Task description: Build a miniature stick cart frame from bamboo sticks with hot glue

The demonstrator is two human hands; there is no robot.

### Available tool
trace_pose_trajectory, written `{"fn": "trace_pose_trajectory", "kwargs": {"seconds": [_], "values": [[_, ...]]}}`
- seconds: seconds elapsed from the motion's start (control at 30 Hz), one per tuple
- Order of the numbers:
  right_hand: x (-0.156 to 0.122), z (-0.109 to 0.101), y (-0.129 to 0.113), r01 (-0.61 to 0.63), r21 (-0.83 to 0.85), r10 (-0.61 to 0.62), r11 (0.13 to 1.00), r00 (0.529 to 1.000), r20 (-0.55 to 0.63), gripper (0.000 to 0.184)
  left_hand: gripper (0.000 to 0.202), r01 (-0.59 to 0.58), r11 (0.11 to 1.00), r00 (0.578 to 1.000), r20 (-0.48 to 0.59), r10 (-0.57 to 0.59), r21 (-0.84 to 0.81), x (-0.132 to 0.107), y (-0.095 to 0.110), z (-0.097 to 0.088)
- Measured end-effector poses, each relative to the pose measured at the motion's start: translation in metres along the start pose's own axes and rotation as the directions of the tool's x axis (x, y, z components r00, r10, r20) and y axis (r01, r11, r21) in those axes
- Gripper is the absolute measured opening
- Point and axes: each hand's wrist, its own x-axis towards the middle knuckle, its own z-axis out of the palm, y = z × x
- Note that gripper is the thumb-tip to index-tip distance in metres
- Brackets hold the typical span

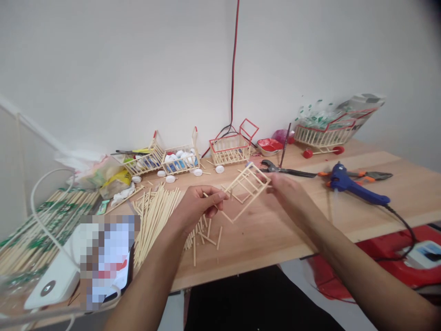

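Note:
Above the wooden table, I hold a small open frame of thin wooden sticks with several crossbars. My left hand pinches the frame's near left side between thumb and fingers. At the far right corner, my right hand grips the same frame, its fingertips partly hidden. Under and beside my left hand lie short cut sticks and a spread pile of long wooden sticks. Just behind the frame are dark-handled pliers.
Small stick carts with red trim or white wheels line the wall. A red paint dish stands beside them. At right lie a blue glue gun and orange-handled pliers. A phone and packaged chopsticks are at left.

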Motion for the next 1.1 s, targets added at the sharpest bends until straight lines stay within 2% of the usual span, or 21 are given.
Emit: {"fn": "trace_pose_trajectory", "kwargs": {"seconds": [0.03,0.07,0.1,0.17,0.27,0.43,0.5,0.77,1.1], "values": [[-0.006,-0.003,-0.007,0.008,-0.049,-0.015,0.999,0.990,-0.141,0.038,0.029,-0.007,1.000,1.000,-0.015,0.007,0.000,0.000,0.000,0.000],[-0.013,-0.006,-0.015,0.044,-0.097,-0.064,0.994,0.973,-0.220,0.032,0.028,-0.016,1.000,0.999,-0.028,0.016,0.001,0.001,-0.001,0.000],[-0.020,-0.006,-0.024,0.096,-0.146,-0.129,0.985,0.963,-0.236,0.027,0.028,-0.026,1.000,0.999,-0.038,0.026,0.001,0.002,-0.002,0.000],[-0.033,-0.003,-0.039,0.201,-0.250,-0.249,0.947,0.951,-0.183,0.022,0.027,-0.045,0.999,0.997,-0.057,0.045,0.004,0.003,-0.003,0.000],[-0.043,0.010,-0.052,0.282,-0.357,-0.336,0.891,0.937,-0.099,0.026,0.027,-0.060,0.998,0.994,-0.089,0.060,0.006,0.004,-0.004,0.000],[-0.043,0.033,-0.054,0.317,-0.359,-0.298,0.878,0.948,0.108,0.027,0.027,-0.092,0.994,0.982,-0.159,0.102,0.067,0.004,-0.004,0.002],[-0.041,0.040,-0.052,0.323,-0.353,-0.289,0.878,0.946,0.148,0.030,0.027,-0.100,0.989,0.980,-0.162,0.117,0.111,0.002,-0.002,0.003],[-0.030,0.049,-0.048,0.317,-0.394,-0.260,0.863,0.946,0.193,0.035,0.025,-0.112,0.977,0.981,-0.140,0.138,0.182,-0.001,0.001,0.009],[-0.026,0.052,-0.044,0.337,-0.365,-0.297,0.868,0.941,0.163,0.032,0.024,-0.108,0.973,0.975,-0.169,0.144,0.201,0.001,0.000,0.009]]}}
